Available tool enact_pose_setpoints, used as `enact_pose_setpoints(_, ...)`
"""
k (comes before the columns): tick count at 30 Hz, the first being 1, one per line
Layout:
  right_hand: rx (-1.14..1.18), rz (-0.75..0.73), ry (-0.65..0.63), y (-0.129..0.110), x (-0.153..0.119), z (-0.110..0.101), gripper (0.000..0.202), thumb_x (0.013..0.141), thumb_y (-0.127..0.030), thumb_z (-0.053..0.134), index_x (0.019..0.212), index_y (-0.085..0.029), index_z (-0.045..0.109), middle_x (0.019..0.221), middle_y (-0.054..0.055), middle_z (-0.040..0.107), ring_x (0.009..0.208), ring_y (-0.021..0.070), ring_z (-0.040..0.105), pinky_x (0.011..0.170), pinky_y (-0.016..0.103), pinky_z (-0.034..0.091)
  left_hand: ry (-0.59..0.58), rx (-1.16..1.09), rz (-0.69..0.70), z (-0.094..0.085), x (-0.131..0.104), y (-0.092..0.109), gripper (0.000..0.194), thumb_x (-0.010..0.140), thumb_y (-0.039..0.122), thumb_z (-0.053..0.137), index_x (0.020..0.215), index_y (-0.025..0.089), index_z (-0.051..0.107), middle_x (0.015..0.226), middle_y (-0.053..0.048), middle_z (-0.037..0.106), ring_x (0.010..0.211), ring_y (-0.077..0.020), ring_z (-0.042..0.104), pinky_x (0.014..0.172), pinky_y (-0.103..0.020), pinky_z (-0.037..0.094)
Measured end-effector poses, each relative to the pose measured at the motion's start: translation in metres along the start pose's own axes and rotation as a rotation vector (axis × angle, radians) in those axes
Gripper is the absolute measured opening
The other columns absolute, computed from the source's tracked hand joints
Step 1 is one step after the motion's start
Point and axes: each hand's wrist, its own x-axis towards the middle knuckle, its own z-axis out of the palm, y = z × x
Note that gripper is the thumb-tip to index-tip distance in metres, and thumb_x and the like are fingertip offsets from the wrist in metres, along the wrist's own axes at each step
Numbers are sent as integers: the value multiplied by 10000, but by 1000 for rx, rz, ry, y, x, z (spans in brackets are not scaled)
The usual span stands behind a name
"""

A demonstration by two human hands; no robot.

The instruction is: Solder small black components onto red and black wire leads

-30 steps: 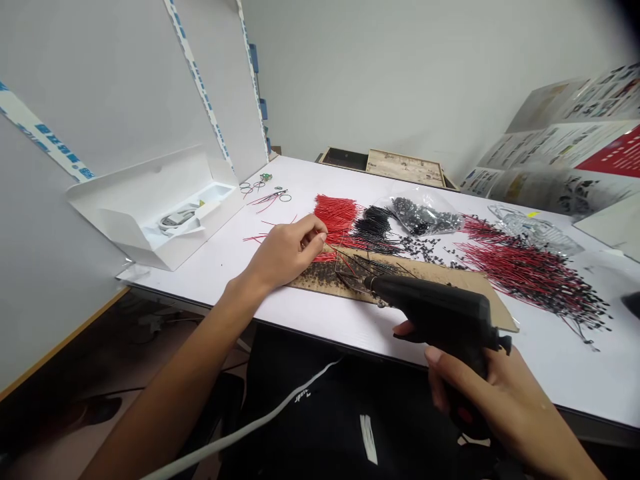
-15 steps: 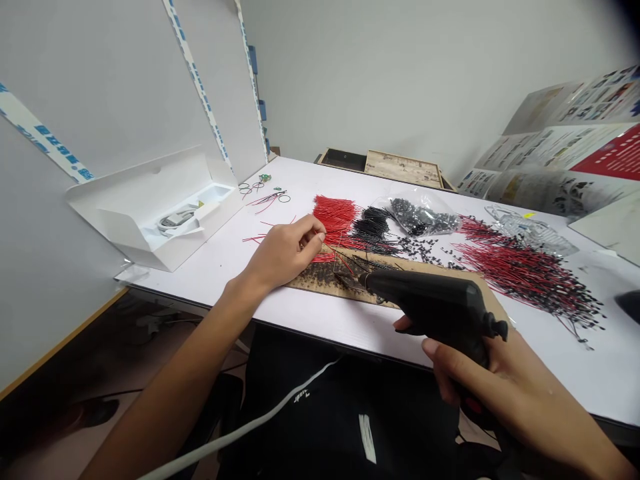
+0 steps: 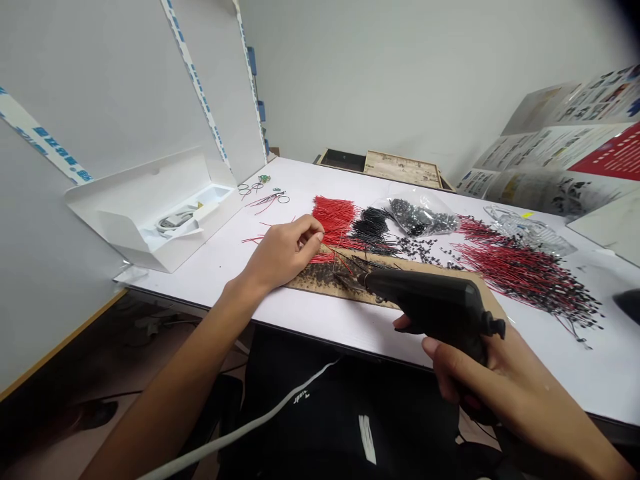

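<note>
Two bare hands work at the near edge of a white table (image 3: 310, 175). Nearest, at the lower right, the right hand (image 3: 505, 390) is wrapped around the grip of a black pistol-shaped heat tool (image 3: 433, 303), fingers curled tight on the handle, with the nozzle pointing left and resting over a scorched strip of brown cardboard (image 3: 325, 280) that lies flat on the table. A white cable (image 3: 260, 423) runs across the dark lap below the table edge. Just left of the nozzle, the left hand (image 3: 285, 253) rests on the table with fingertips pinched narrowly on a few thin red wires (image 3: 327, 252) at the cardboard's far left end; the wires' ends reach toward the tool's tip. Just beyond the hand lies a neat bundle of red wires (image 3: 334, 217), with a black wire bundle (image 3: 373, 230) to its right, then a clear bag of small black parts (image 3: 423, 217). Further right, a wide pile of red wires with black ends (image 3: 525, 273) spreads across the table. At the left, an open white box (image 3: 150, 210) sits against the white partition. At the far edge stands a shallow wooden tray (image 3: 403, 168), and printed sheets (image 3: 565, 153) lean at the far right.
</note>
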Motion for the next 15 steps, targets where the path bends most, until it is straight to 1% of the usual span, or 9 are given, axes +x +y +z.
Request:
enact_pose_setpoints(3,86,50,5,15,-2,1,640,896,-756,663,1300,-262,708,577,-29,567,514,119,459,454,217,308,57,13,38,-1,1,1,129,1000,272,570,954,210,673,896,-7,726,747,-120,610,713,-273,483)
enact_pose_setpoints(6,195,48,26,37,-7,5,668,915,-763,631,1281,-208,687,548,-21,578,475,120,469,485,245,350,94,32,95,-1,2,2,125,1001,252,584,952,213,692,926,-18,715,814,-135,622,744,-281,492)
enact_pose_setpoints(8,295,16,95,51,-14,11,620,936,-715,641,1250,-183,690,526,-15,575,458,129,477,488,256,364,73,27,131,-1,2,2,129,1011,249,593,964,218,708,946,-18,710,827,-131,621,750,-279,492)
enact_pose_setpoints(10,435,-5,189,63,-23,19,561,946,-653,662,1233,-172,691,505,-13,563,440,132,452,457,264,310,24,9,164,0,1,3,131,1019,255,602,973,226,721,955,-17,706,815,-124,617,732,-272,489)
enact_pose_setpoints(13,608,34,297,75,-37,36,545,957,-611,652,1265,-162,674,493,-5,564,416,129,408,440,283,235,-48,-11,213,3,-3,5,128,1020,280,624,988,236,740,954,-21,715,802,-127,624,702,-271,486)
enact_pose_setpoints(15,644,82,328,82,-45,46,569,954,-624,651,1296,-169,659,501,-5,575,411,133,397,438,292,223,-78,-17,246,6,-6,6,130,1023,286,626,1013,239,747,991,-28,734,834,-135,647,692,-268,486)
